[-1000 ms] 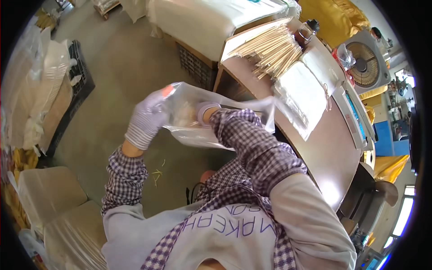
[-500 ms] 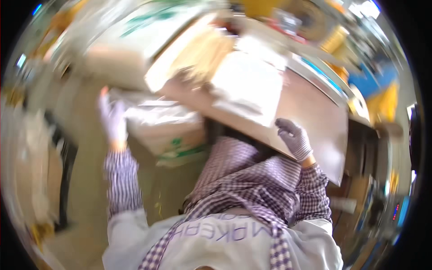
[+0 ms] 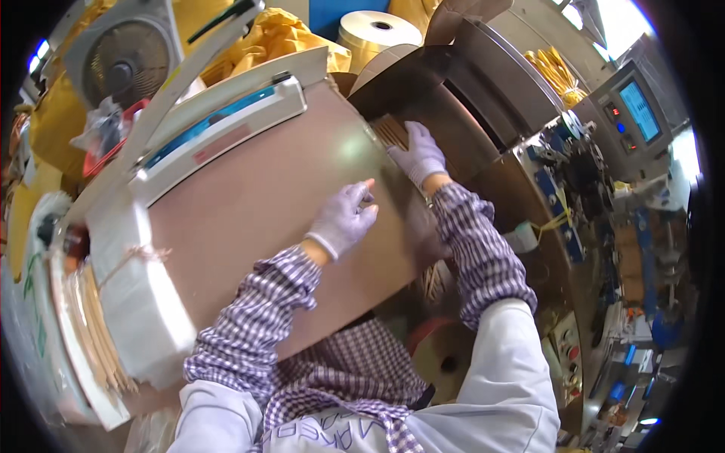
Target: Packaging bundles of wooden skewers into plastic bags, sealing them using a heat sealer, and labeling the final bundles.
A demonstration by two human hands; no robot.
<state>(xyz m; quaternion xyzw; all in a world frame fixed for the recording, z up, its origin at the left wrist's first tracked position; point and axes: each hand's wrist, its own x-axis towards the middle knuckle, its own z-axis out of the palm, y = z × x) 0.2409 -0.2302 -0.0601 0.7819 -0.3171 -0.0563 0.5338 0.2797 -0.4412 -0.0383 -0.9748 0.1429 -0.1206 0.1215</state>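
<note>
My left hand [image 3: 343, 219], in a pale purple glove, hovers over the brown tabletop [image 3: 257, 226] with its fingers apart and nothing in it. My right hand [image 3: 419, 155], gloved the same way, reaches to the table's far edge. Its fingers lie spread on a bundle of thin wooden sticks [image 3: 390, 132] at the mouth of a dark metal chute [image 3: 453, 83]. I cannot see whether it grips the sticks. Both forearms wear checked purple sleeves.
A white bar sealer [image 3: 219, 124] lies along the table's far left side. A stack of clear bags [image 3: 136, 302] and more sticks [image 3: 94, 332] lie at the left end. A fan [image 3: 121, 64], a film roll [image 3: 377, 30] and a machine with a control screen [image 3: 638, 109] surround the table.
One second ago both hands held a clear plastic bag off to the left. The view has swung right to the table, and the bag is out of my hands.
</note>
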